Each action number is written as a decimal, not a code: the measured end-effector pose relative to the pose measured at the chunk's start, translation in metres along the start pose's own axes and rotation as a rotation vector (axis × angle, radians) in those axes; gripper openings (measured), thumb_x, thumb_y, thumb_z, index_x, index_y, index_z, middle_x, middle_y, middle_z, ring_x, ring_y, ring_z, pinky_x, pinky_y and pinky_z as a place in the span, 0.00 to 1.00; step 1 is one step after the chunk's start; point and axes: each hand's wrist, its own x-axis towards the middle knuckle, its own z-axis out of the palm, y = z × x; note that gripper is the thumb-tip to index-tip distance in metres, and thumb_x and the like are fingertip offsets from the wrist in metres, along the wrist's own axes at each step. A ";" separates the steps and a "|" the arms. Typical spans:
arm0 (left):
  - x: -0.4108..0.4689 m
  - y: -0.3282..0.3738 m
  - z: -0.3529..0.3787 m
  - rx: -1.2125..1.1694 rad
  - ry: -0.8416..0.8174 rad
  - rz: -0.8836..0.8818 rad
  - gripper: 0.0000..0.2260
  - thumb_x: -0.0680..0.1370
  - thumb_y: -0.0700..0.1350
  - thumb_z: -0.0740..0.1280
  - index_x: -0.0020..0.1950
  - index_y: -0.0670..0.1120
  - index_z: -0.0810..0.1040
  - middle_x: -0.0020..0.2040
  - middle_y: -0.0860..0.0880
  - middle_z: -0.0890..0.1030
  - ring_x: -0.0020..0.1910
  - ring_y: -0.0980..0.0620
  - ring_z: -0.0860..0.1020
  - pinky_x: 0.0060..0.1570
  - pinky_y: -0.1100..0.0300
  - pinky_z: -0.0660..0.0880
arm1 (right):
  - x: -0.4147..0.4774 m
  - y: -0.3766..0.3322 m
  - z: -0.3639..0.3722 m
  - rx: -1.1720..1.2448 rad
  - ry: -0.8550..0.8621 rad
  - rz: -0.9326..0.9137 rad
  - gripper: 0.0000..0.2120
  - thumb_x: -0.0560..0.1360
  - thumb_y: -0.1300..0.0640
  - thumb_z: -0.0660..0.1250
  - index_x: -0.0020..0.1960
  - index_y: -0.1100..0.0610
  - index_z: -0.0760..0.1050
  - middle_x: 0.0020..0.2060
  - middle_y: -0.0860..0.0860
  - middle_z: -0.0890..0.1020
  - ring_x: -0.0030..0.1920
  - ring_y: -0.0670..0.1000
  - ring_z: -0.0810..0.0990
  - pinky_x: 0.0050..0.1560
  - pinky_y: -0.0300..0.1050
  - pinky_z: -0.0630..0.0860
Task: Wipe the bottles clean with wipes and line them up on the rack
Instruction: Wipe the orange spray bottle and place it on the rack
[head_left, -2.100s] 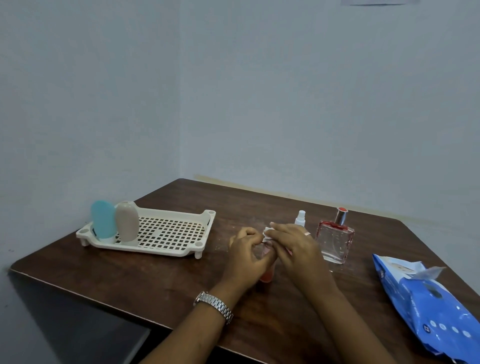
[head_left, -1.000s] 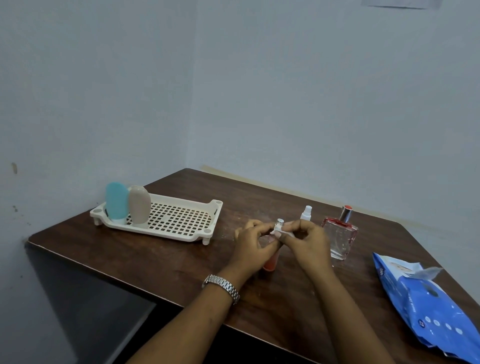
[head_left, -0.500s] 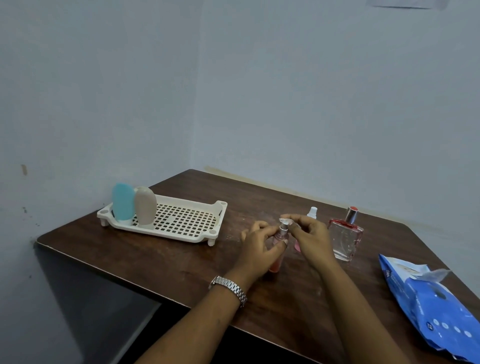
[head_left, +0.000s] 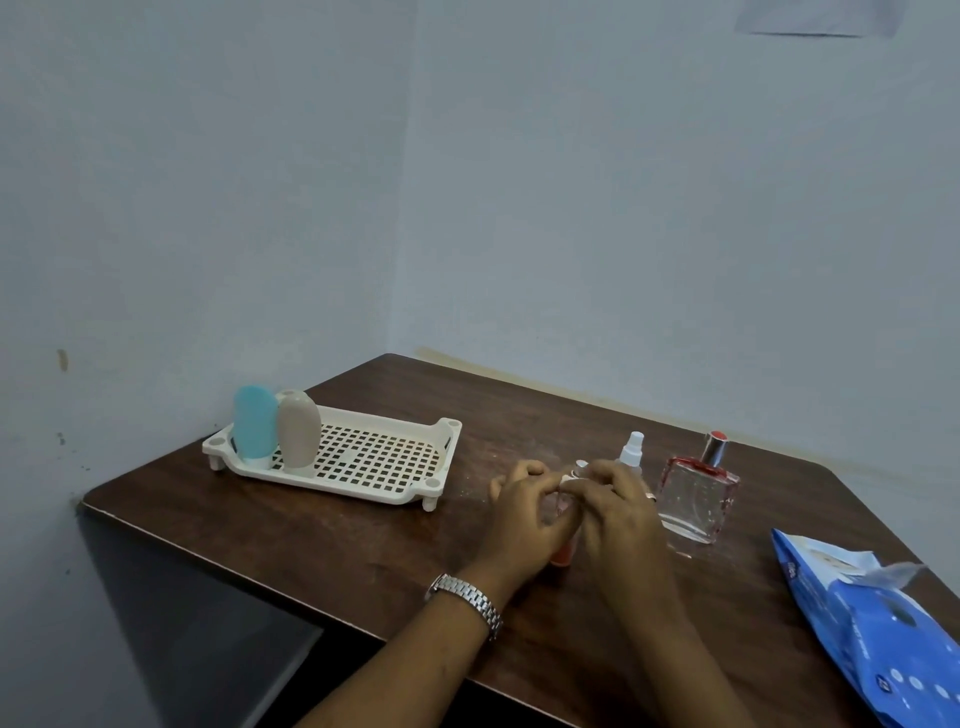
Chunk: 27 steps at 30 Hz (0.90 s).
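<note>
My left hand (head_left: 524, 519) grips a small orange-pink spray bottle (head_left: 563, 555) that stands on the brown table (head_left: 337, 535). My right hand (head_left: 618, 512) pinches a white wipe (head_left: 569, 486) against the bottle's top. Most of the bottle is hidden between my hands. The cream perforated rack (head_left: 374, 462) sits to the left, with a blue bottle (head_left: 253, 423) and a beige bottle (head_left: 300, 428) upright at its left end. A small white-capped spray bottle (head_left: 632, 452) and a square glass perfume bottle (head_left: 698, 499) stand just behind my right hand.
A blue wipes pack (head_left: 878, 618) with its flap up lies at the table's right front. Walls close off the left and far sides of the table. The table's near-left edge drops to the floor.
The wipe moved from the bottle's body up to its top. My right hand has come back down over the cap. The camera view shifted slightly, so the rack appears further right.
</note>
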 end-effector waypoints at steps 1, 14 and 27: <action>0.001 -0.001 0.001 -0.012 0.014 -0.016 0.26 0.67 0.64 0.56 0.52 0.51 0.82 0.46 0.62 0.69 0.52 0.75 0.62 0.58 0.54 0.64 | 0.003 -0.002 -0.002 -0.053 -0.027 -0.056 0.09 0.68 0.66 0.66 0.46 0.59 0.82 0.48 0.52 0.78 0.47 0.47 0.74 0.48 0.33 0.72; 0.002 0.007 0.001 -0.171 0.092 -0.132 0.04 0.65 0.57 0.61 0.37 0.60 0.73 0.38 0.61 0.74 0.48 0.51 0.77 0.55 0.45 0.74 | 0.044 -0.045 -0.002 -0.524 -0.354 0.080 0.08 0.66 0.65 0.71 0.38 0.59 0.72 0.35 0.54 0.79 0.36 0.55 0.80 0.29 0.43 0.65; 0.004 -0.009 0.010 -0.273 0.061 -0.105 0.25 0.62 0.71 0.71 0.55 0.68 0.69 0.51 0.58 0.82 0.53 0.60 0.80 0.60 0.40 0.72 | 0.066 -0.015 -0.009 -0.107 -0.252 0.458 0.10 0.77 0.57 0.61 0.42 0.60 0.78 0.31 0.49 0.76 0.39 0.51 0.77 0.42 0.39 0.69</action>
